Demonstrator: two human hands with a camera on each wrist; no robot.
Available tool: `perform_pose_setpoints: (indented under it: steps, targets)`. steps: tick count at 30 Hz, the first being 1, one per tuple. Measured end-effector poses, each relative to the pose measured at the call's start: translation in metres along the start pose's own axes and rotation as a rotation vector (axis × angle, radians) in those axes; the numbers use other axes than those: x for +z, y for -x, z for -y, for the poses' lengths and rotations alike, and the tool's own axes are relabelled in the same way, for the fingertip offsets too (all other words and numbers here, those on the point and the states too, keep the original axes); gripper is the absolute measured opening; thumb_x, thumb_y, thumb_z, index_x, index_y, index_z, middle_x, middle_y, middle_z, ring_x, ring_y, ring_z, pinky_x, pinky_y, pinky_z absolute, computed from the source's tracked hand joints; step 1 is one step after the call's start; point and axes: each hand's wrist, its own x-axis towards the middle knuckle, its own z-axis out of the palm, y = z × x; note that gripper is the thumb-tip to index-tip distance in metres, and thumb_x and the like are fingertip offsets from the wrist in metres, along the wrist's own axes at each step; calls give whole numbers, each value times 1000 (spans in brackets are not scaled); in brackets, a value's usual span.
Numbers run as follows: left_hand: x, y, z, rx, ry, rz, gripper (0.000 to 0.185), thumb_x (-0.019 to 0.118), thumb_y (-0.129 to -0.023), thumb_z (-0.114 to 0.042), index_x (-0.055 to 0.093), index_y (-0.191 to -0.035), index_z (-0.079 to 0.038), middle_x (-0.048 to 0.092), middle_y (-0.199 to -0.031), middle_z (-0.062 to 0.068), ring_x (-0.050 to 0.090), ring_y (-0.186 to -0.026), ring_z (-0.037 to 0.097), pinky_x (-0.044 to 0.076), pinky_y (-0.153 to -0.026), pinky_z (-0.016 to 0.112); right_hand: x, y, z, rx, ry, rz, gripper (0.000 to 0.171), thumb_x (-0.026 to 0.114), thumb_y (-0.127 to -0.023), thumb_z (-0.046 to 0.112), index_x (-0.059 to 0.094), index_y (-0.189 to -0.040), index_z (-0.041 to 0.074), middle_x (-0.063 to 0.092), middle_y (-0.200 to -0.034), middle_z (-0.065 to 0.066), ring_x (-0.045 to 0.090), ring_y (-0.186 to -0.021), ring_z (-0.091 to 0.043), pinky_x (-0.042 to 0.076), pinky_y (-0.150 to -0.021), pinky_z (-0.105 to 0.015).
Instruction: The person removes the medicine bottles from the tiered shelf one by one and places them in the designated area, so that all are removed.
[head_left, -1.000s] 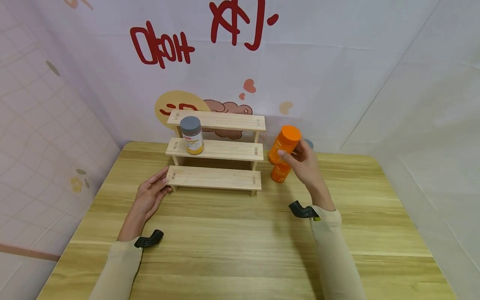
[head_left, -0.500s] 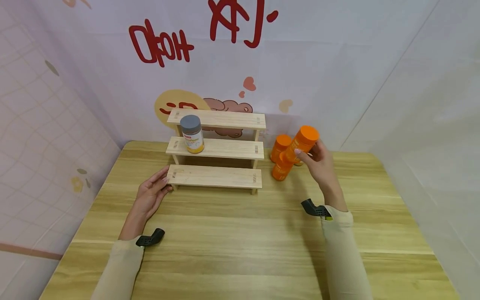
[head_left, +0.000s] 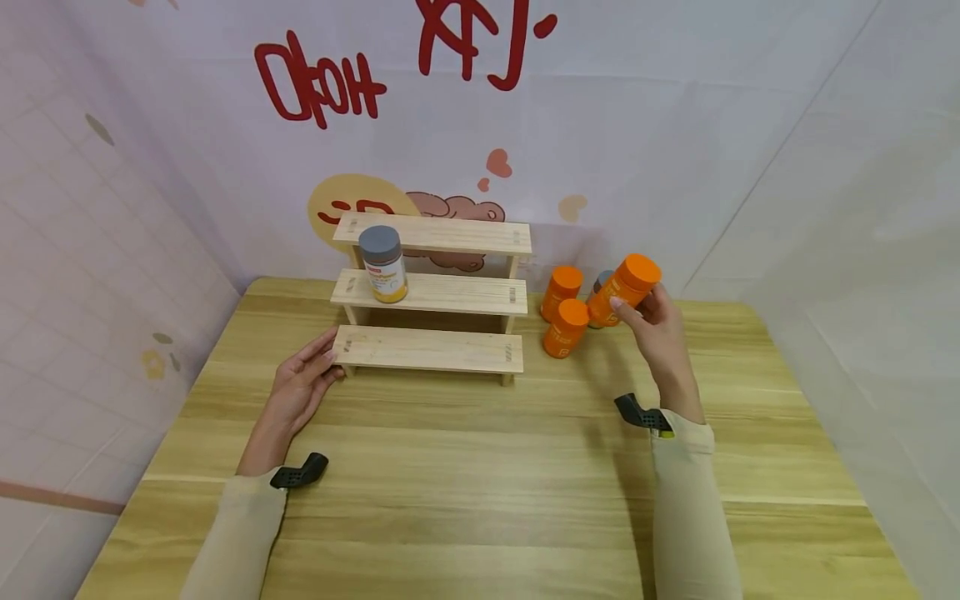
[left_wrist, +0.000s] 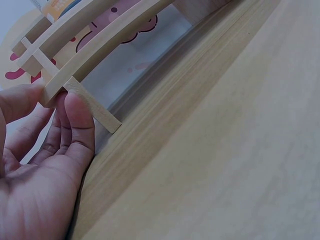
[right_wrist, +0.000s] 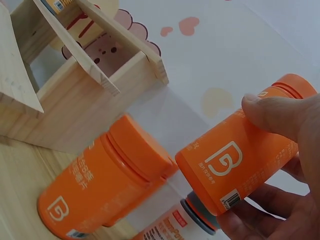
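Note:
My right hand (head_left: 663,337) grips an orange bottle (head_left: 630,287) with an orange lid, thumb on one side and fingers round the other. The bottle is tilted and raised; in the right wrist view its base end overlaps a grey-lidded bottle (right_wrist: 167,225) standing behind. Two more orange bottles, a front one (head_left: 566,329) and a back one (head_left: 562,287), stand to the left of it. At the left, my left hand (head_left: 303,383) pinches the end of the lowest board of a three-tier wooden shelf (head_left: 427,350), its fingertips (left_wrist: 77,107) under the board.
Another grey-lidded bottle (head_left: 386,271), with a white and yellow label, stands at the left of the shelf's middle tier. A printed white backdrop (head_left: 645,167) rises behind the wooden table (head_left: 465,483). Black wrist cameras (head_left: 300,472) sit at both cuffs.
My right hand has carried the orange bottle to the right, away from the two other orange bottles, which now show fully. My left hand keeps its place on the shelf.

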Motion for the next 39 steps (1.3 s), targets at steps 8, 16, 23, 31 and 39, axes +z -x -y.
perform_pose_setpoints:
  steps: [8, 16, 23, 31, 39]
  targets:
    - [0, 0, 5, -3, 4, 10, 62, 52, -106, -2, 23, -160, 7, 53, -133, 5, 62, -102, 11, 59, -81, 21, -18, 2, -15, 61, 11, 39, 59, 70, -100, 26, 47, -153, 30, 52, -152, -8, 53, -132, -13, 48, -99, -13]
    - [2, -4, 9, -10, 25, 3, 62, 53, -106, -1, 24, -160, 6, 55, -134, 4, 63, -102, 11, 59, -80, 22, -34, 2, -31, 160, 83, 83, 60, 72, -98, 31, 47, -152, 32, 54, -150, -3, 53, -131, -10, 46, -105, -22]
    - [-1, -2, 1, 5, -4, -2, 60, 53, -106, -1, 27, -160, 4, 55, -134, 3, 63, -102, 11, 59, -80, 20, -31, -2, -49, 198, 100, 113, 60, 73, -97, 34, 48, -152, 29, 55, -150, -7, 53, -132, -17, 45, -111, -37]
    - [-2, 0, -1, 19, 10, 26, 62, 51, -106, 0, 22, -160, 7, 54, -135, 5, 63, -102, 12, 59, -81, 21, -29, -1, -64, 218, 131, 155, 66, 76, -95, 36, 46, -154, 31, 51, -155, -11, 49, -140, -26, 38, -119, -51]
    - [-2, -1, 2, 15, 31, 35, 63, 49, -107, 1, 17, -160, 8, 52, -137, 5, 63, -103, 11, 59, -81, 21, -33, 0, -78, 243, 108, 213, 65, 77, -94, 29, 49, -152, 23, 51, -154, -12, 50, -137, -22, 39, -120, -46]
